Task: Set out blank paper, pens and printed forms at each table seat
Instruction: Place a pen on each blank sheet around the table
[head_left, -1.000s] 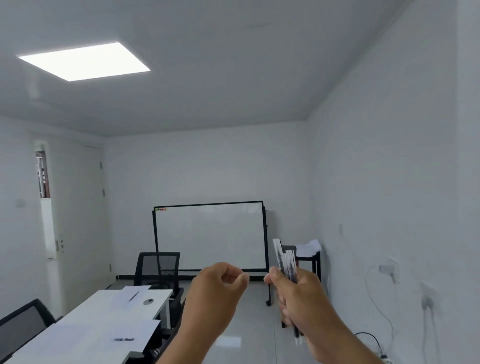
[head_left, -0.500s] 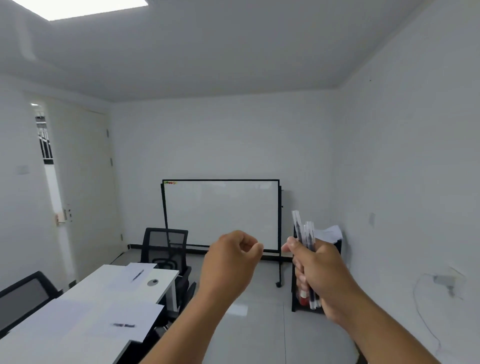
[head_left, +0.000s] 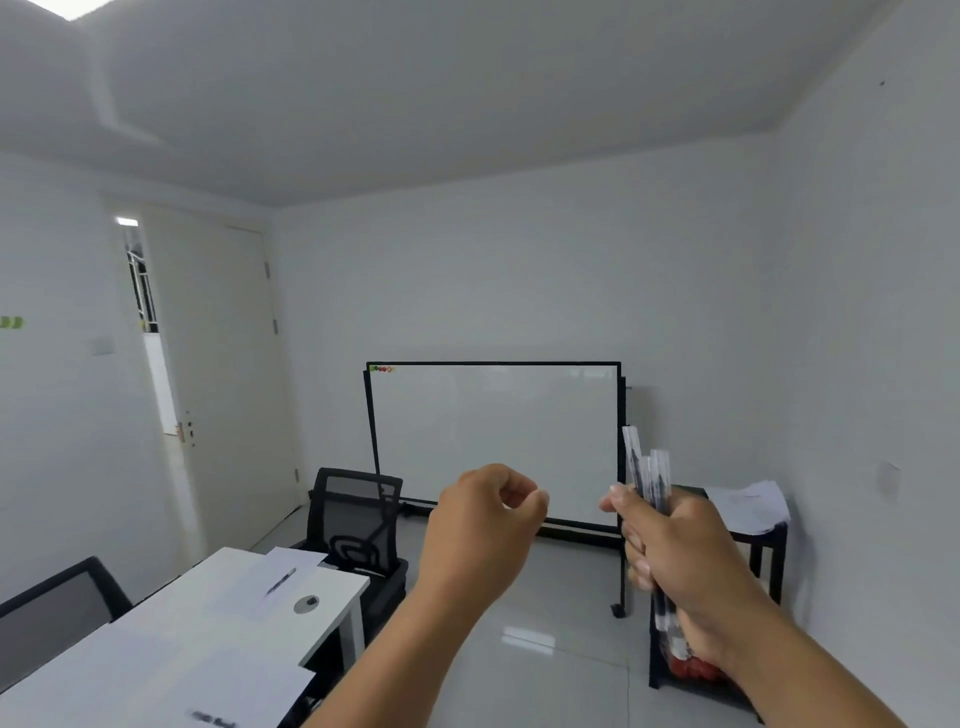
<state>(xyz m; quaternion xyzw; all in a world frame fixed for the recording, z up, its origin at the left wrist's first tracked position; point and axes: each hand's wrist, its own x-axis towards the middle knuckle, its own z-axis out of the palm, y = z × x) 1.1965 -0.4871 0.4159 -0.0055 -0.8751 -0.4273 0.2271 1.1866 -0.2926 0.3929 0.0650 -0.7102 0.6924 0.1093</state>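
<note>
My right hand (head_left: 680, 561) grips a bundle of clear-barrelled pens (head_left: 647, 473) that stick up above its fingers. My left hand (head_left: 480, 530) hovers in the air just left of it, fingers curled and holding nothing. At the lower left stands a white table (head_left: 171, 639). On its far end lies a sheet of paper (head_left: 291, 564) with a pen (head_left: 280, 580) on it. A printed form (head_left: 244, 696) lies at the table's near right edge. More loose sheets (head_left: 748, 501) rest on a black side stand (head_left: 769, 551) at the right.
A black office chair (head_left: 358, 525) stands at the table's far end and another (head_left: 57, 603) at its left side. A rolling whiteboard (head_left: 493, 441) stands against the back wall. A door (head_left: 223, 374) is at the left. Grey floor tiles lie between table and stand.
The view has tilted down and swung left, so the light panel has left the frame. Both hands have drifted apart a little; the right still grips the pens.
</note>
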